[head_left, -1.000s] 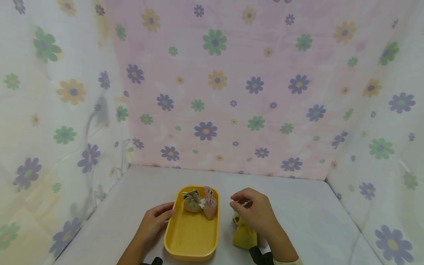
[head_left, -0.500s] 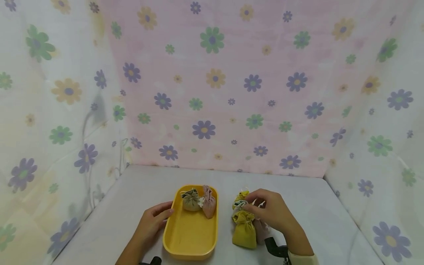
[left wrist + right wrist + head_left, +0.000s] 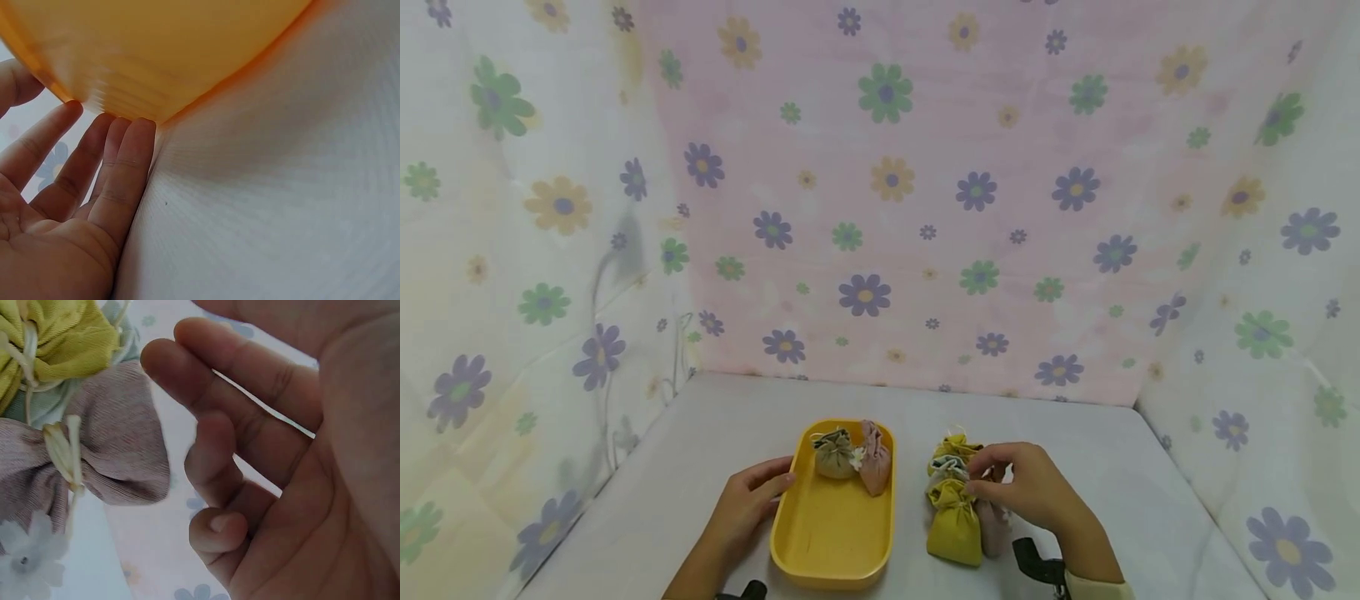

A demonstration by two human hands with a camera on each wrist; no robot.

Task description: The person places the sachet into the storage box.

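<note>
The setting is a small enclosed tabletop booth, of the kind set up for recording, not a furnished room. Floral-printed cloth (image 3: pixel 887 208) hangs as a backdrop on three sides: pink at the rear, pale at left and right. A plain light-grey table surface (image 3: pixel 1075 450) fills the floor of the enclosure. The cloth shows creases and folds.
</note>
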